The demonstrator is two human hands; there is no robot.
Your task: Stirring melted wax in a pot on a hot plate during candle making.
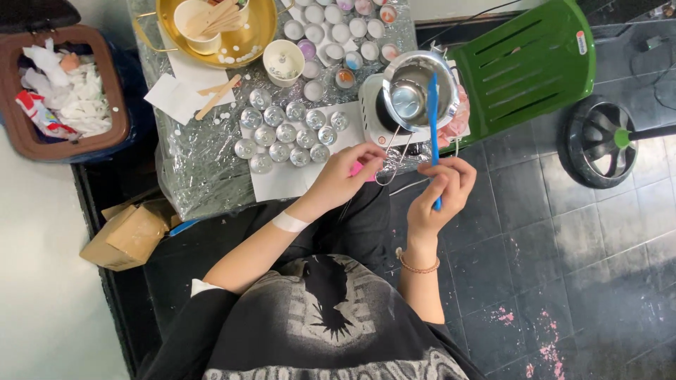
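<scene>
while gripping, right hand (pixel 440 190) holds stick (pixel 434 134).

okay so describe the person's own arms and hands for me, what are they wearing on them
Both forearms are bare below short black sleeves with a white edge showing at the left sleeve. The left hand has a white band around its wrist. The right hand has a thin beaded bracelet at its wrist. No gloves.

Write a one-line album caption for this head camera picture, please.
Seen from above, a right hand holds a blue stick over a metal pot while the left hand grips its wire handle.
</scene>
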